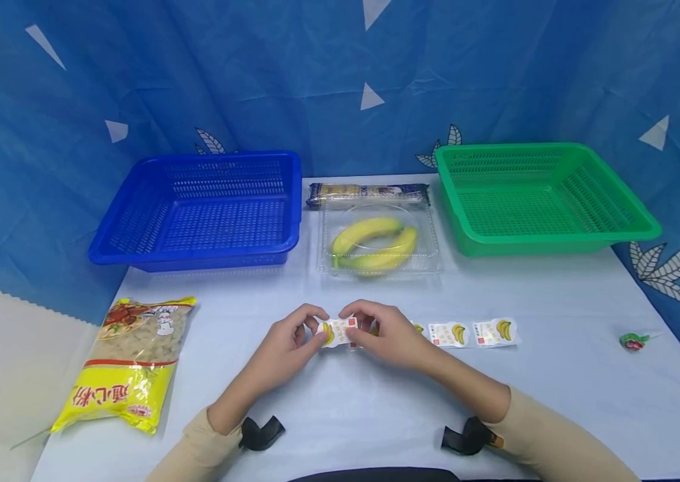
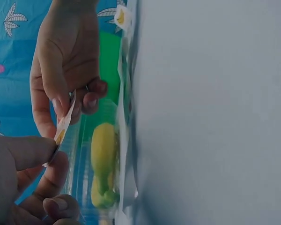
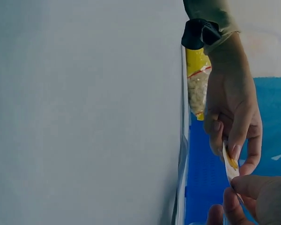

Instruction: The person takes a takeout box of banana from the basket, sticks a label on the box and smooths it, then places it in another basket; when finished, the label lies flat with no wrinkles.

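Observation:
Both hands pinch one small white label printed with yellow bananas, above the middle of the table. My left hand grips its left end between thumb and fingertips; my right hand pinches the right end. Seen edge-on in the left wrist view, the label is thin and slightly bent. More banana labels lie in a row to the right, some partly hidden behind the right hand. Beyond the hands sits a clear plastic box with yellow bananas inside.
A blue basket stands at the back left, a green basket at the back right. Behind the box lies a dark-ended packet. A yellow pasta bag lies left, a wrapped lollipop far right.

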{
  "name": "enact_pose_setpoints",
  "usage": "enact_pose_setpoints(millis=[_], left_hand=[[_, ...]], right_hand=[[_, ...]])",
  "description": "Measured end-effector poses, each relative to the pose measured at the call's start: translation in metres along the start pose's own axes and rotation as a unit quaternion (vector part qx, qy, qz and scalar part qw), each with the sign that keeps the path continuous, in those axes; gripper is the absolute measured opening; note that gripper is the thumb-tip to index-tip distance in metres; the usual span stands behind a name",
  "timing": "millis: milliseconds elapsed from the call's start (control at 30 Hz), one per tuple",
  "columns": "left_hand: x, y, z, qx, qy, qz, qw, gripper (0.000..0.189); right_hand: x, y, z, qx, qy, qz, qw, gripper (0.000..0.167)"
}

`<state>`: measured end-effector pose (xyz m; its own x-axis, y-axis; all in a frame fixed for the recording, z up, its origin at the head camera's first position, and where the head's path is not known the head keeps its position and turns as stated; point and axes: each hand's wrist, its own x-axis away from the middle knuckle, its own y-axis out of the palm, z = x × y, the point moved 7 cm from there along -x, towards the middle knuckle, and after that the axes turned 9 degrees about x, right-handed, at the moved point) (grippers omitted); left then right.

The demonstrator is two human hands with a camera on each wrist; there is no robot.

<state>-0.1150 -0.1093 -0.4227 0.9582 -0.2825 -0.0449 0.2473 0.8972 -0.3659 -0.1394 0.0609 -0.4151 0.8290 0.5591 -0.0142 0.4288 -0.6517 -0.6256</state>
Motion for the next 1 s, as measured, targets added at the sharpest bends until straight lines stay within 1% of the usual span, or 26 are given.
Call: enact_pose_setpoints(millis=[100,233,333,433,533,633,833,1000], left_hand=[[-0.005,0.003,0.004,-0.012,-0.004,-0.002,0.9999,0.020],[-0.013,0.007,0.015,-0.042,0.004,0.004,0.9991,0.019],[-0.020,0.008,0.026,-0.078,0.022,0.013,0.9966,0.019],[-0.028,0.010,0.039,-0.110,0.047,0.023,0.9926,0.020],[-0.038,0.010,0.053,-0.136,0.075,0.033,0.9873,0.021],[-0.050,0.010,0.065,-0.154,0.090,0.040,0.9831,0.021],[-0.073,0.008,0.083,-0.179,0.103,0.047,0.9773,0.024],[-0.094,0.008,0.096,-0.194,0.104,0.048,0.9743,0.024]], right_hand=[[0.002,-0.007,0.000,0.026,0.004,0.005,0.9996,0.021],[0.005,-0.019,0.000,0.059,0.008,0.021,0.9980,0.021],[0.007,-0.029,-0.001,0.081,0.015,0.030,0.9962,0.022],[0.008,-0.041,-0.004,0.095,0.023,0.039,0.9944,0.025],[0.006,-0.054,-0.007,0.110,0.024,0.056,0.9921,0.026],[0.002,-0.068,-0.010,0.125,0.027,0.073,0.9891,0.026],[-0.008,-0.094,-0.014,0.162,0.030,0.102,0.9810,0.028],[-0.021,-0.110,-0.015,0.185,0.025,0.119,0.9753,0.028]])
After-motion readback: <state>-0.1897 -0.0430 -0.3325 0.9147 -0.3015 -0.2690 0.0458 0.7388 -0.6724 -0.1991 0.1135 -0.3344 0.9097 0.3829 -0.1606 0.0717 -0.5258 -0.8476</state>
